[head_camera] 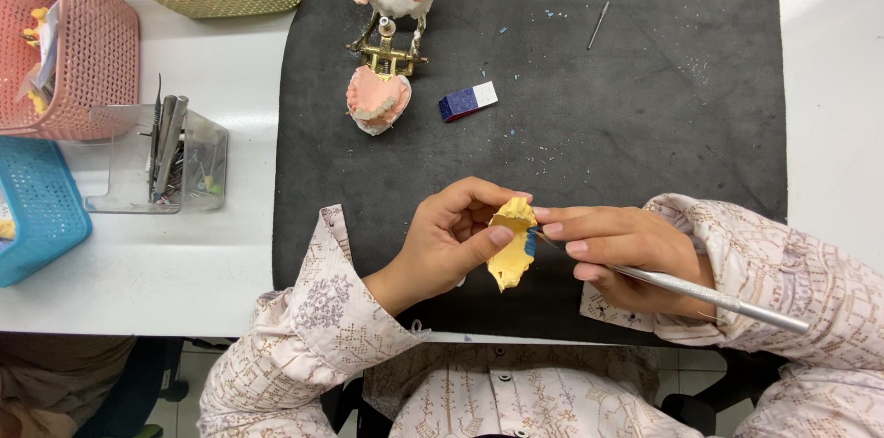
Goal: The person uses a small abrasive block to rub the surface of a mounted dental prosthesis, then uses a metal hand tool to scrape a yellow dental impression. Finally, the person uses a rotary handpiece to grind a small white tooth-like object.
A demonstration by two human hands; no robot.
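The left hand (451,240) pinches a yellow dental cast (513,245) between thumb and fingers, holding it above the near edge of the black mat (645,106). The right hand (626,254) grips a slim metal carving tool (709,295) like a pen, its tip touching the cast's right side beside a blue patch. A hinged articulator with pink gum models (387,42) lies farther back on the mat.

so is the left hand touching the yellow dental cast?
Touching. Head view shows the left hand with thumb and fingers pinching the yellow cast, no gap visible.
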